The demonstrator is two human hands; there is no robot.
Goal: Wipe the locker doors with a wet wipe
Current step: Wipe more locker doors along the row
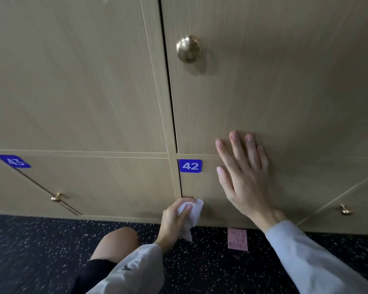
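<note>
Light wood locker doors fill the view. The lower door [208,187] carries a blue label 42 [190,165]. My left hand [175,219] grips a white wet wipe [191,217] against that door's left edge, over its mostly hidden brass knob. My right hand [242,172] lies flat with fingers spread, pressing across the seam between door 42 and the upper door [274,71]. The upper door has a round brass knob [188,49].
To the left is door 43 [104,183] with a blue label [14,161] and a small brass knob [56,197]. Another knob [345,210] shows at lower right. A pink note [237,239] lies on the dark speckled floor [40,240]. My knee [115,242] is below.
</note>
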